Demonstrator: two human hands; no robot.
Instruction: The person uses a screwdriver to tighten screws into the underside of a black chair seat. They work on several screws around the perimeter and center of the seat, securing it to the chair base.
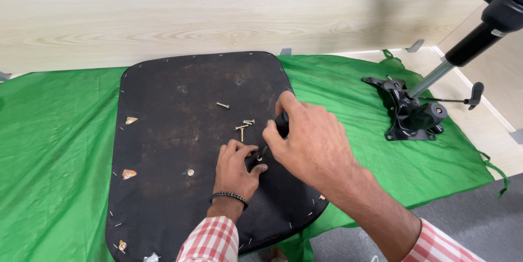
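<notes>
Head view: two hands work a screw into the underside of a black seat panel.

In the middle of the frame the right hand (310, 145) has its fingers clenched round the black handle of a screwdriver (275, 131), whose shaft slants down to a screw (259, 158). The left hand (235, 172), just lower left of it, pinches its fingertips about that screw, apparently to keep it upright under the tip. The seat panel (180, 147) lies flat, underside up, on a green cloth (54, 147) that seems to shield the surface below. A few loose screws (243, 126) lie on the panel just above the hands, within easy reach. At the right edge a black chair mechanism (411, 115) with its gas cylinder rests on the cloth, well apart.
</notes>
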